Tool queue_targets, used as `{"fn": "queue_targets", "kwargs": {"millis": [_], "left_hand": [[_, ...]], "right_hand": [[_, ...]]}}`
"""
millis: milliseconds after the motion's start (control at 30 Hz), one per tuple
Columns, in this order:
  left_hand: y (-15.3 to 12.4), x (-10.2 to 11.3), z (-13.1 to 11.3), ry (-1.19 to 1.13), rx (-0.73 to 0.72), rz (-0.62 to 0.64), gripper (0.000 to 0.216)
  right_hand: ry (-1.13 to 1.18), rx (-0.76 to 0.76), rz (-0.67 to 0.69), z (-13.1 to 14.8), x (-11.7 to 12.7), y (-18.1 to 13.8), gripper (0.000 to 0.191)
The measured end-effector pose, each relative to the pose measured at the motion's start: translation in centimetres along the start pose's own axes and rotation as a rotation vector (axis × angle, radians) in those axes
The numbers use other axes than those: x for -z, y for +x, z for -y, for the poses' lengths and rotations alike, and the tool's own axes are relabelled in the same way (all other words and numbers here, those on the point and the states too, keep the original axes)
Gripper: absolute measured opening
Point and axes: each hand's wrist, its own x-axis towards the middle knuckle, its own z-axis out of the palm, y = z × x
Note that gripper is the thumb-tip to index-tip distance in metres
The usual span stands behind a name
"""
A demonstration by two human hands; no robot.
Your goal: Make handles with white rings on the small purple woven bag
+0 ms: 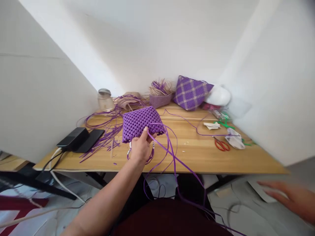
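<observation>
My left hand (141,146) grips a small purple woven bag (140,122) by its near edge, thumb on top, above the front of the table. Long purple plastic strands (182,160) trail from the bag over the table edge and down across my lap. Below the bag shows part of a looped handle with white beads (130,151), partly covered by my wrist. Away from the table at the far right, my right hand (287,195) has its fingers stretched apart; it is blurred and nothing shows in it.
On the wooden table (192,160) lie cut purple strips (108,141), a phone (90,141), a black box (73,137) and red scissors (222,145). Behind stand a glass jar (105,101), a half-woven basket (159,100) and a purple checked bag (192,93). Cables hang at left.
</observation>
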Motion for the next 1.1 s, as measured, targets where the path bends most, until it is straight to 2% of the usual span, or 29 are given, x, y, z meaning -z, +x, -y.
{"fn": "queue_targets", "kwargs": {"millis": [67, 200, 267, 367, 533, 633, 767, 867, 1000, 1100], "left_hand": [[-1.6, -0.8, 2.0, 0.046, 0.121, 0.042, 0.024], [-4.5, -1.0, 5.1, 0.162, 0.24, 0.049, 0.023], [-5.4, -0.5, 6.1, 0.209, 0.265, 0.045, 0.026], [-5.7, 0.6, 6.8, 0.251, 0.28, 0.058, 0.026], [-4.5, 1.9, 7.0, 0.268, 0.302, 0.037, 0.023], [-4.0, 2.0, 7.3, 0.235, 0.353, 0.048, 0.021], [-3.9, 1.6, 7.7, 0.174, 0.422, 0.024, 0.018], [-3.9, 1.3, 7.8, 0.148, 0.527, 0.021, 0.019], [-3.8, 1.4, 7.6, 0.211, 0.67, 0.023, 0.02], [-3.7, 1.7, 7.6, 0.31, 0.8, 0.092, 0.032]], "right_hand": [[0.158, -0.022, 0.138, 3.0, -0.9, 0.7, 0.021], [0.705, 0.111, 0.151, 12.4, -2.9, 3.7, 0.045], [0.825, 0.162, 0.176, 16.4, -4.4, 5.1, 0.049], [0.901, 0.192, 0.261, 19.9, -7.3, 5.9, 0.051], [1.075, 0.064, 0.405, 21.3, -11.6, 4.7, 0.034], [1.265, -0.066, 0.515, 21.5, -13.0, 3.9, 0.038], [1.34, -0.143, 0.513, 21.8, -14.2, 3.6, 0.042], [1.362, -0.157, 0.553, 21.9, -15.4, 3.4, 0.04], [1.446, -0.231, 0.707, 21.8, -17.4, 2.8, 0.039], [1.49, -0.298, 0.803, 21.6, -18.6, 2.5, 0.038]]}}
